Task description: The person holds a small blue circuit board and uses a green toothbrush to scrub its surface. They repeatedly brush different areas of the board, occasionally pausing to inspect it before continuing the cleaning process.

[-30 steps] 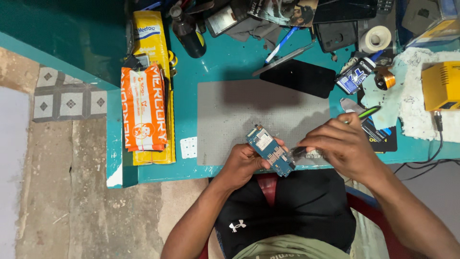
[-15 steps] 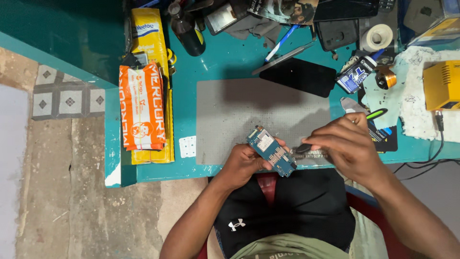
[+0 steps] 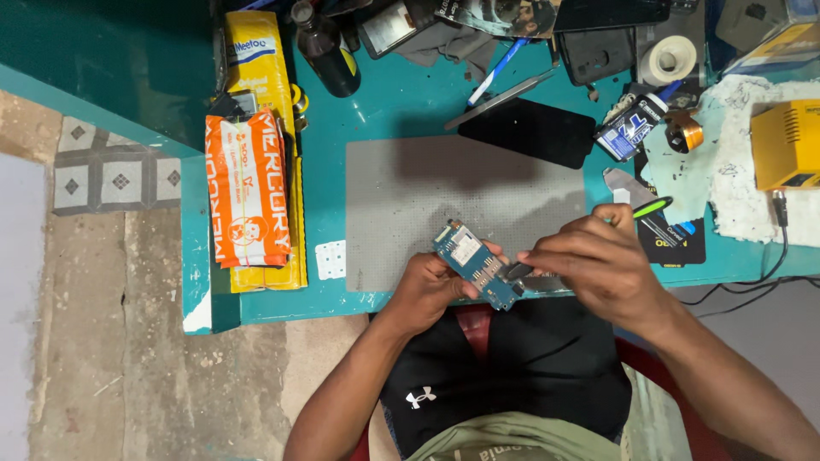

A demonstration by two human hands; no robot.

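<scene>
Orange and yellow packets [image 3: 254, 171] lie at the table's [image 3: 401, 102] left edge. Right of them, the left hand [image 3: 431, 286] clamps a blue circuit board [image 3: 477, 263] over the grey mat's [image 3: 444, 205] near edge. The right hand [image 3: 598, 260] grips a green-handled tool [image 3: 651, 207] touching the board.

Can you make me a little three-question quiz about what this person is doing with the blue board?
1. True or false: the left hand holds the blue circuit board above the near edge of the grey mat.
2. Which tool does the right hand hold? A) a black tool with a green end B) a hammer C) scissors
3. What colour is the box-shaped device at the far right of the table?

Key: 1 true; 2 A; 3 yellow.
</scene>
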